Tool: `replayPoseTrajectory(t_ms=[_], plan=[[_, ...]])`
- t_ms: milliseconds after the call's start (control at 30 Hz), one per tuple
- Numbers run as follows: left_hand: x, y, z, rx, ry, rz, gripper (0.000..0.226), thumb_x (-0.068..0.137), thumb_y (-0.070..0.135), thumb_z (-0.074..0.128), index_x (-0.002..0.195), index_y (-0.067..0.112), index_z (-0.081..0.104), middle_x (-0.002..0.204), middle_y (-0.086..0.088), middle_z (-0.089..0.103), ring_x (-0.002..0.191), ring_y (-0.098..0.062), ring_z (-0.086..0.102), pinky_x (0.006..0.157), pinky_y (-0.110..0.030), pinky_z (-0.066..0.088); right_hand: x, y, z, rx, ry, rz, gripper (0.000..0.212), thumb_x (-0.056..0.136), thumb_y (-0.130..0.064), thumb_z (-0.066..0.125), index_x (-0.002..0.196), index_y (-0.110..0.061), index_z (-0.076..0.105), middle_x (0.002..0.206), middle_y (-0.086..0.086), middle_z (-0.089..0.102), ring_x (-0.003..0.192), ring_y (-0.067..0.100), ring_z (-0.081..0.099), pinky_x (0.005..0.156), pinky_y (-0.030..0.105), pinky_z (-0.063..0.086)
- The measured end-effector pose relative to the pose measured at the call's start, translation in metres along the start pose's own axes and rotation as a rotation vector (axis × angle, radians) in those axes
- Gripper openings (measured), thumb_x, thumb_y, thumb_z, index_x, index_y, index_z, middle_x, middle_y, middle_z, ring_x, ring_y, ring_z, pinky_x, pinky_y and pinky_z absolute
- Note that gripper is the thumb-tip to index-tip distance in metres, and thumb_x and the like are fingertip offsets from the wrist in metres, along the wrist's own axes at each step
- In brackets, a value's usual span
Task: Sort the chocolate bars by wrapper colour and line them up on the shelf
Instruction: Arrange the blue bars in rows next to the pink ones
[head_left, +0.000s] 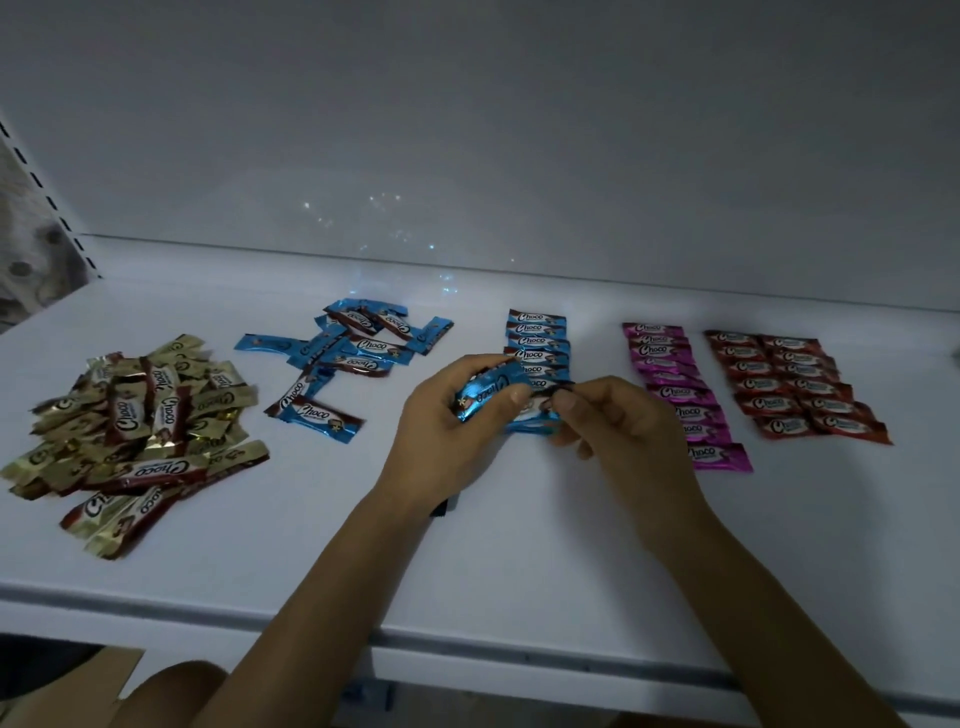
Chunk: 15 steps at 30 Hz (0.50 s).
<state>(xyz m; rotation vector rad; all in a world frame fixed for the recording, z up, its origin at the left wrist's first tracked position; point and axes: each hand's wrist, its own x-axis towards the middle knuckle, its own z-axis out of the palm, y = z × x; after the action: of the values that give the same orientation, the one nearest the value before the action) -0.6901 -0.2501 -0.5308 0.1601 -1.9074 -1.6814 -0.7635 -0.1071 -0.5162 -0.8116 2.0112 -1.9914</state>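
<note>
Hands meet at the centre of the frame, right over the near end of the blue row (537, 340). The left hand (447, 431) has its grip curled round a blue bar (488, 392) (possibly more than one, I cannot tell), and that bar lies tilted, its long axis running from lower left to upper right. The right hand (618, 431) pinches the dark end of a wrapper (545, 402) between thumb and forefinger, just beside the left thumb. Whether this is the same bar or the lowest one of the row is hard to make out.

Bars in the row lie with their long axes across the frame, one below the other, overlapping. So the coming move seems to turn on a small twist — bring the held bar level with its neighbours and set it down at the row's near end, which sits just under both hands.

Loose blue bars (353, 353) lie left of centre, nearer the left hand, with the gold heap (140, 426) at far left. The pink row (675, 384) and red rows (795, 384) lie to the right on the white shelf (519, 545).
</note>
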Motion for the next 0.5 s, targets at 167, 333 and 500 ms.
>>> replayPoseTrajectory(t_ms=[167,333,500], plan=[[0.003,0.009,0.002,-0.107,0.163,-0.034,0.014,0.092,0.004,0.058,0.104,0.009,0.062,0.080,-0.003,0.064,0.055,0.005,0.059,0.051,-0.006,0.043,0.003,0.001,-0.011,0.049,0.105,0.048,0.010,0.092,-0.009,0.056,0.091,-0.016,0.062,0.071,-0.006,0.073,0.054,0.009,0.065,0.044,0.017,0.044],[0.005,0.007,-0.001,-0.135,0.251,-0.069,0.012,0.091,0.013,0.059,0.100,0.018,0.064,0.079,-0.005,0.061,0.045,0.002,0.050,0.046,-0.008,0.038,0.002,0.001,-0.010,-0.013,0.085,0.062,0.010,0.090,-0.006,0.059,0.090,-0.014,0.065,0.066,-0.004,0.071,0.048,0.007,0.062,0.042,0.015,0.041],[0.005,0.002,-0.003,-0.089,0.270,-0.090,0.015,0.092,0.017,0.061,0.107,0.016,0.064,0.082,-0.006,0.061,0.047,0.001,0.050,0.049,-0.008,0.038,0.000,0.013,-0.006,-0.364,0.023,0.033,0.015,0.081,-0.017,0.072,0.070,-0.017,0.062,0.058,-0.008,0.064,0.048,0.002,0.055,0.046,0.014,0.039]])
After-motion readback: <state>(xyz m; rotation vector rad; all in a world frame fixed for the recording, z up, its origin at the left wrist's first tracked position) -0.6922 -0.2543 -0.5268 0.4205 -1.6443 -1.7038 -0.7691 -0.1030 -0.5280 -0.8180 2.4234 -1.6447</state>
